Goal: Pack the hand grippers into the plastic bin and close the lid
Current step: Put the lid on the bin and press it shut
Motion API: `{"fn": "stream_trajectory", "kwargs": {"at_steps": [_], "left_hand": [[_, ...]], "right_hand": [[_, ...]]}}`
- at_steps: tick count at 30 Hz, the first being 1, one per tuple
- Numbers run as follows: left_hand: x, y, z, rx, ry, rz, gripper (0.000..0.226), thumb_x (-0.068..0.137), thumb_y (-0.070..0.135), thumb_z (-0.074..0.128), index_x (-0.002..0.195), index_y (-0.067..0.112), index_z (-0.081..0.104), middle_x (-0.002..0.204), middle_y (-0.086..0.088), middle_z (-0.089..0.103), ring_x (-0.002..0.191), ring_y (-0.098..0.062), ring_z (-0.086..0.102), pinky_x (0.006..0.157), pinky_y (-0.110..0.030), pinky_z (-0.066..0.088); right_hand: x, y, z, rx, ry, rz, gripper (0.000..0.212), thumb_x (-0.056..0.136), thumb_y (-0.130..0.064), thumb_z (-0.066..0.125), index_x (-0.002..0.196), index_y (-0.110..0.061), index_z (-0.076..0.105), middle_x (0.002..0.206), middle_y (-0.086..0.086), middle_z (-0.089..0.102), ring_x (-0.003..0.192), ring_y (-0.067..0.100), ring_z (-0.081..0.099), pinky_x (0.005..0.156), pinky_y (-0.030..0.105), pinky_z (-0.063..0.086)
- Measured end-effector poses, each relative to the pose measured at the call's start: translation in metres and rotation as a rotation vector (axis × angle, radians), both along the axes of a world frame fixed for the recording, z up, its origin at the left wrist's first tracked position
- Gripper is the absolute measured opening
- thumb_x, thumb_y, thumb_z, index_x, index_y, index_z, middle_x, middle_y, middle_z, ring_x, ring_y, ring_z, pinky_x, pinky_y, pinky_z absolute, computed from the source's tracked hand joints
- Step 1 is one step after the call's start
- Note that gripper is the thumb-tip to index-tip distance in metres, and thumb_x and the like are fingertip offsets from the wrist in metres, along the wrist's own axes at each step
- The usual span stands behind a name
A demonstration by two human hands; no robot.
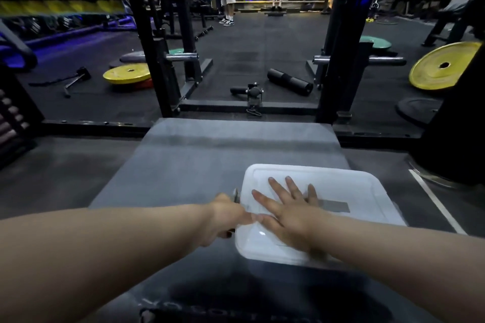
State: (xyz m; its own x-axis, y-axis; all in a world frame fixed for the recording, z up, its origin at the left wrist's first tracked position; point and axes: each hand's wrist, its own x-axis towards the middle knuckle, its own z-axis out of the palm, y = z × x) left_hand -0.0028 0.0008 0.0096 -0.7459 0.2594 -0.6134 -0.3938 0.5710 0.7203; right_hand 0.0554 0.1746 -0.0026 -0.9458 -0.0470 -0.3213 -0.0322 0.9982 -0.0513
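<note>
A translucent white plastic bin (349,220) stands on a grey padded platform (210,155), with its lid (341,186) lying on top. My right hand (288,214) rests flat on the lid's near left part, fingers spread, holding nothing. My left hand (225,217) is closed at the bin's left edge. A hand gripper (236,195) shows in that fist: a metal coil sticks out above it and a dark handle end below. The bin's contents are hidden under the lid and my hand.
Black rack posts (149,60) and a floor crossbar (246,106) stand just beyond the platform. A black foam roller (288,81) and yellow weight plates (127,73) lie on the dark gym floor. People stand far back.
</note>
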Motion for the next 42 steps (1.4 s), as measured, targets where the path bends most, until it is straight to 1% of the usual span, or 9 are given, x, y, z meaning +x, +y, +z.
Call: {"fn": "stream_trajectory", "kwargs": {"at_steps": [4, 10, 13, 15, 19, 30, 36, 38, 42], "left_hand": [[-0.003, -0.002, -0.003, 0.111, -0.091, -0.04, 0.04, 0.075, 0.021, 0.084, 0.109, 0.012, 0.065, 0.094, -0.003, 0.078, 0.09, -0.022, 0.075, 0.086, -0.04, 0.06], [-0.001, 0.005, -0.003, 0.112, -0.032, 0.046, 0.034, 0.077, 0.013, 0.08, 0.107, 0.012, 0.063, 0.091, -0.004, 0.077, 0.083, -0.022, 0.075, 0.08, -0.043, 0.061], [0.007, 0.011, -0.002, 0.02, 0.108, 0.056, 0.019, 0.082, 0.016, 0.077, 0.088, 0.016, 0.059, 0.087, -0.002, 0.07, 0.076, -0.017, 0.069, 0.068, -0.03, 0.058], [0.012, 0.014, -0.002, -0.047, 0.213, 0.07, 0.02, 0.084, 0.02, 0.075, 0.087, 0.016, 0.056, 0.088, 0.0, 0.065, 0.075, -0.013, 0.064, 0.066, -0.026, 0.053], [0.017, 0.016, -0.005, -0.074, 0.271, 0.071, 0.035, 0.083, 0.023, 0.075, 0.112, 0.013, 0.058, 0.097, -0.001, 0.067, 0.082, -0.016, 0.064, 0.066, -0.026, 0.051], [0.02, 0.02, -0.006, -0.188, 0.391, -0.023, 0.032, 0.088, 0.021, 0.063, 0.119, 0.015, 0.056, 0.111, -0.004, 0.064, 0.099, -0.025, 0.062, 0.084, -0.033, 0.053], [0.035, 0.029, -0.024, -0.377, 0.555, -0.29, 0.056, 0.101, 0.025, 0.037, 0.147, -0.002, 0.018, 0.15, -0.023, 0.027, 0.136, -0.038, 0.035, 0.112, -0.044, 0.032], [0.03, 0.029, -0.025, -0.426, 0.588, -0.342, 0.066, 0.103, 0.032, 0.029, 0.155, 0.004, -0.001, 0.163, -0.013, 0.004, 0.15, -0.03, 0.013, 0.121, -0.041, 0.017], [0.012, 0.036, -0.03, -0.516, 0.718, -0.486, 0.064, 0.104, 0.039, 0.015, 0.157, 0.01, -0.006, 0.165, -0.005, -0.015, 0.152, -0.017, -0.013, 0.124, -0.036, -0.001]], "right_hand": [[0.001, 0.0, -0.009, 0.013, 0.054, 0.003, 0.061, 0.089, -0.073, 0.005, 0.144, -0.058, -0.016, 0.158, -0.009, -0.028, 0.145, 0.028, -0.029, 0.11, 0.066, -0.014], [0.002, -0.001, -0.009, 0.002, 0.071, -0.012, 0.065, 0.083, -0.077, -0.002, 0.143, -0.058, -0.017, 0.158, -0.009, -0.028, 0.145, 0.027, -0.029, 0.11, 0.066, -0.013], [0.002, -0.002, -0.007, 0.003, 0.066, -0.014, 0.073, 0.075, -0.08, -0.009, 0.144, -0.057, -0.017, 0.159, -0.008, -0.028, 0.145, 0.028, -0.029, 0.11, 0.067, -0.013], [0.003, -0.002, -0.007, 0.005, 0.062, -0.012, 0.065, 0.085, -0.076, -0.001, 0.145, -0.056, -0.016, 0.159, -0.007, -0.028, 0.145, 0.028, -0.029, 0.11, 0.067, -0.013], [0.003, -0.002, -0.007, 0.005, 0.047, -0.007, 0.062, 0.089, -0.073, 0.002, 0.145, -0.055, -0.017, 0.159, -0.006, -0.028, 0.144, 0.029, -0.029, 0.109, 0.067, -0.014], [0.003, 0.0, -0.008, -0.008, 0.052, -0.006, 0.065, 0.087, -0.074, 0.001, 0.146, -0.053, -0.017, 0.159, -0.006, -0.027, 0.145, 0.029, -0.029, 0.109, 0.067, -0.014], [0.004, 0.002, -0.012, -0.076, 0.122, -0.03, 0.061, 0.095, -0.063, 0.01, 0.15, -0.047, -0.01, 0.161, -0.011, -0.02, 0.147, 0.023, -0.024, 0.111, 0.064, -0.015], [0.004, 0.004, -0.014, -0.1, 0.139, -0.041, 0.061, 0.096, -0.06, 0.012, 0.152, -0.043, -0.007, 0.161, -0.013, -0.017, 0.148, 0.021, -0.022, 0.113, 0.061, -0.014], [0.0, 0.012, -0.013, -0.161, 0.138, -0.022, 0.059, 0.1, -0.053, 0.015, 0.154, -0.037, -0.001, 0.162, -0.013, -0.012, 0.149, 0.016, -0.018, 0.119, 0.047, -0.012]]}}
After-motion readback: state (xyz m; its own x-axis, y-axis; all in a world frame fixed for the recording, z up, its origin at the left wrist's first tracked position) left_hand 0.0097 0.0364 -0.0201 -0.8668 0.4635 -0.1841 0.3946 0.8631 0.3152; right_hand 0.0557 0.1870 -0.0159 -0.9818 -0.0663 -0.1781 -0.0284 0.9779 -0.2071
